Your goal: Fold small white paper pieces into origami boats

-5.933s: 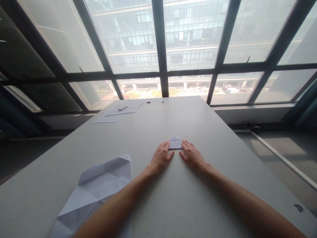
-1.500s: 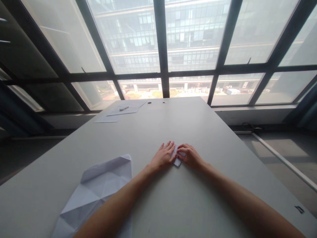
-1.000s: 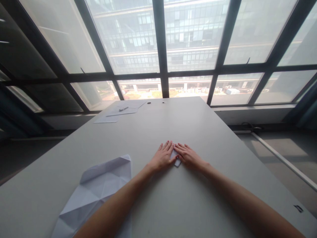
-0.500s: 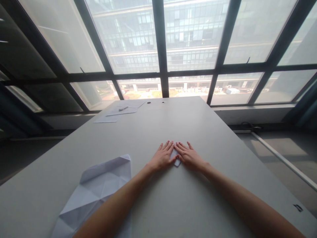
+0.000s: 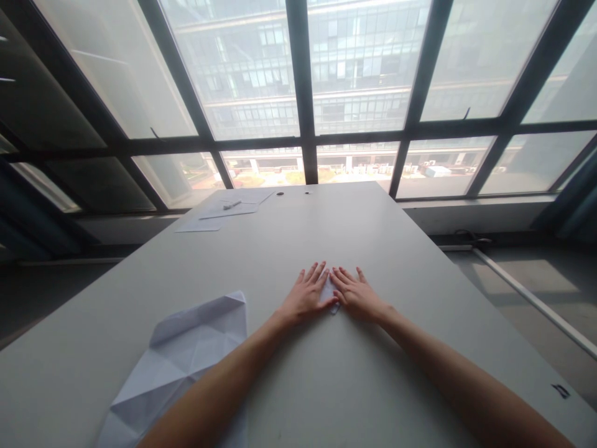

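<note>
A small folded white paper [image 5: 328, 290] lies flat on the white table [image 5: 308, 379], partly hidden beneath both hands. My left hand [image 5: 308, 294] rests on its left side with the fingers spread and the thumb reaching over the lower part. From the right, my right hand [image 5: 356, 295] lies flat on the paper's other side, its fingers stretched out. The two thumbs are close together near the paper's bottom corner.
A large creased white sheet [image 5: 186, 348] lies at the left front, partly behind my left forearm. At the far left are flat papers [image 5: 242, 205] with a pen [image 5: 232, 205] on top. A small dark mark [image 5: 560, 391] is near the right edge. Windows stand beyond the table.
My left hand has shifted slightly, and its thumb now covers more of the paper's lower part. My right hand's fingers have moved a little to the right.
</note>
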